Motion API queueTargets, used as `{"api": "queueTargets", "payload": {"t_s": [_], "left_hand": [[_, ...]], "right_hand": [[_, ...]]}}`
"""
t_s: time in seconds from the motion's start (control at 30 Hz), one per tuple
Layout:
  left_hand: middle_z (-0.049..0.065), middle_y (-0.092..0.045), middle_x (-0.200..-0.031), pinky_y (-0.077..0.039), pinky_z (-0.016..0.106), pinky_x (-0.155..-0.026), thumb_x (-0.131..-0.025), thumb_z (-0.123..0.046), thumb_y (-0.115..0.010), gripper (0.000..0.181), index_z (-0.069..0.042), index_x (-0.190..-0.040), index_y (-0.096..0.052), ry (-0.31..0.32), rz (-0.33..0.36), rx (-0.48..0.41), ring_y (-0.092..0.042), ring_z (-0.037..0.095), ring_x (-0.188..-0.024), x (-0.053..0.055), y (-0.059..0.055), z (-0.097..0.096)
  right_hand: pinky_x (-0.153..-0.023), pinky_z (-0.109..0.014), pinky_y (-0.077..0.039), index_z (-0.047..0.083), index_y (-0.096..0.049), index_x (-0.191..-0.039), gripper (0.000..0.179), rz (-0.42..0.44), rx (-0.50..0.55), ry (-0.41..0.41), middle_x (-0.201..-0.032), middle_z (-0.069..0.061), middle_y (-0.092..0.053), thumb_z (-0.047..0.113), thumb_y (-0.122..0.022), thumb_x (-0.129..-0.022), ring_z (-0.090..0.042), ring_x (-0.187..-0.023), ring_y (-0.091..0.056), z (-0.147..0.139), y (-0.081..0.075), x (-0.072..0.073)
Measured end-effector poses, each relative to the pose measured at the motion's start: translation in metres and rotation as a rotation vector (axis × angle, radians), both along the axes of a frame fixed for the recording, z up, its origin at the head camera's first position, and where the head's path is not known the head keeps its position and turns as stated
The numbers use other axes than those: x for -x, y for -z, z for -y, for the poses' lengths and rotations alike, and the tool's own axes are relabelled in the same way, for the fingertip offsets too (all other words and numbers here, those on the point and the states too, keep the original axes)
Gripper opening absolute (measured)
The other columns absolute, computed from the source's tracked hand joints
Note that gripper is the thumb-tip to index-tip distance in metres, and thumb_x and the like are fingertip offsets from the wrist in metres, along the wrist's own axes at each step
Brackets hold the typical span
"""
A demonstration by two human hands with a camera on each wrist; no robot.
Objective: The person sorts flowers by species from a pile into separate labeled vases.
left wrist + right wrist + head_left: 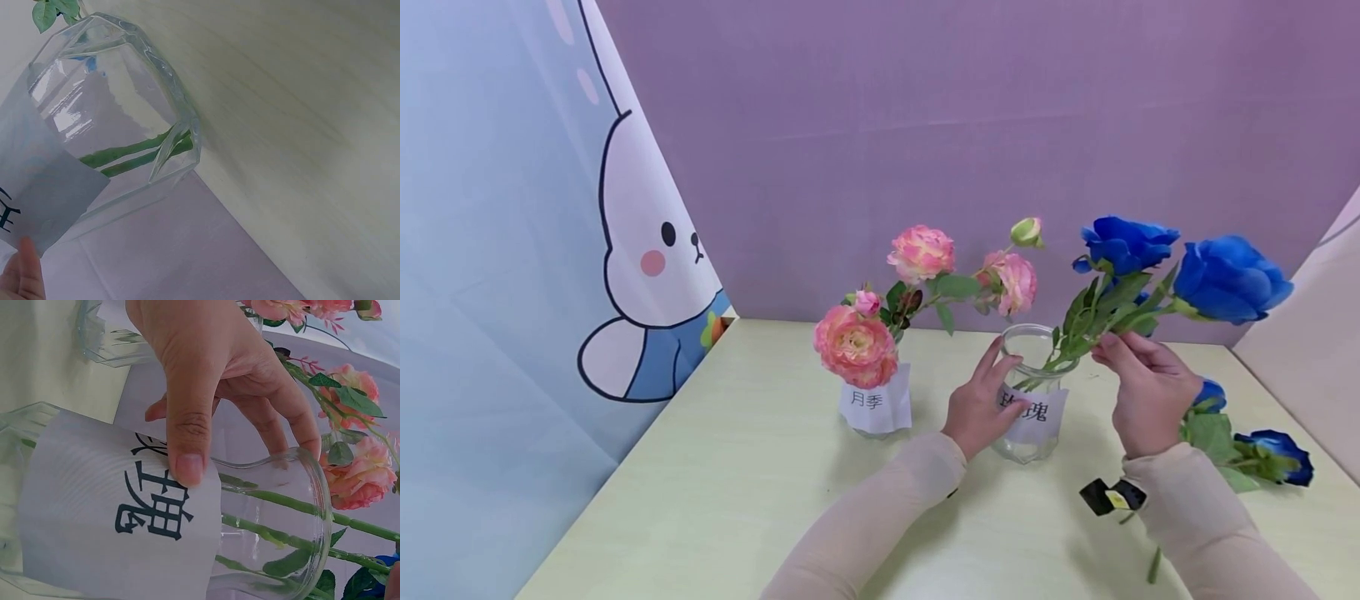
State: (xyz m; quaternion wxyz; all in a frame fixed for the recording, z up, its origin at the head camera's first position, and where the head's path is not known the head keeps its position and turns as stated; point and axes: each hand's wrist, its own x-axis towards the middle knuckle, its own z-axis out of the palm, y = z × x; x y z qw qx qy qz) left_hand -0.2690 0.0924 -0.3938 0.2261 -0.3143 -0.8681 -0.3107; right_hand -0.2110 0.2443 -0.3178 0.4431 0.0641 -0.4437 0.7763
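Note:
A clear glass jar [1026,446] with a white paper label [94,506] stands upright. My left hand [985,408] holds it, fingers at the neck and thumb on the label; the left wrist view shows only a fingertip [30,269]. My right hand [1150,392] pinches the leafy stems of blue roses [1232,279] just right of the jar's mouth. Green stems [131,153] run down inside the jar to its base. The rose heads lean right, above my right hand. In the right wrist view, the left hand [212,369] covers part of the label.
To the left stands another labelled glass jar [876,417] with pink flowers [857,346], some leaning toward the held jar. More blue roses [1277,457] lie on the table [737,500] at right, partly behind my right forearm. A purple backdrop [962,125] rises behind the table.

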Motion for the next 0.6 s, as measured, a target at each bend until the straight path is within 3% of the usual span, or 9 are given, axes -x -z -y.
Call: {"api": "queueTargets", "payload": {"t_s": [0.4, 0.6], "left_hand": [[0.003, -0.029, -0.155, -0.028, 0.011, -0.044, -0.084, -0.034, -0.073, 0.059, -0.020, -0.135, -0.046, 0.005, -0.009, -0.013, -0.030, 0.002, -0.043, 0.0006, 0.0010, 0.0001], [0.005, -0.031, -0.154, -0.028, 0.011, -0.044, -0.083, -0.033, -0.075, 0.059, -0.020, -0.134, -0.047, 0.008, -0.044, -0.024, -0.033, 0.001, -0.044, 0.0010, 0.0015, -0.0001]], "right_hand": [[-0.067, -0.022, -0.054, -0.009, -0.071, -0.095, 0.015, 0.106, -0.106, 0.032, -0.076, -0.006, -0.072, -0.010, -0.070, -0.080, -0.013, -0.063, -0.068, 0.0046, -0.0006, 0.0037], [-0.067, -0.018, -0.052, 0.005, -0.074, -0.087, 0.014, 0.202, -0.195, 0.063, -0.073, 0.001, -0.072, -0.008, -0.070, -0.080, -0.008, -0.062, -0.067, 0.0092, 0.0037, 0.0057]]}}
